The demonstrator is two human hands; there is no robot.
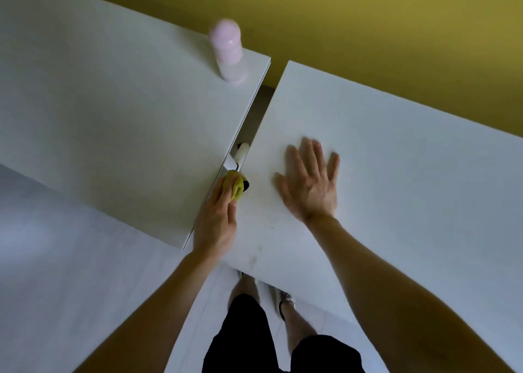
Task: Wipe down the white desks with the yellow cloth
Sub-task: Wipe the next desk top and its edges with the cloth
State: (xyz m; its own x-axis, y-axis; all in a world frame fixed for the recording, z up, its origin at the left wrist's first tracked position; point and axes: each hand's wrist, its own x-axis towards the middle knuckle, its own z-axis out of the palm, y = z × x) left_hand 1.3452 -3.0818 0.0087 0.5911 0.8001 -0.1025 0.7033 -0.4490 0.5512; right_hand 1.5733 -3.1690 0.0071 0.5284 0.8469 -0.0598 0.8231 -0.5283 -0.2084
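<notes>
Two white desks stand side by side with a narrow gap between them: the left desk (113, 103) and the right desk (396, 174). My left hand (216, 222) grips a bunched yellow cloth (236, 187) at the gap, against the left edge of the right desk. My right hand (310, 181) lies flat on the right desk with its fingers spread, a little to the right of the cloth.
A pale pink bottle (229, 52), blurred, stands near the far right corner of the left desk. White desk legs (240, 154) show inside the gap. A yellow wall (368, 18) runs behind both desks. My legs and shoes (283, 302) are on the light floor below.
</notes>
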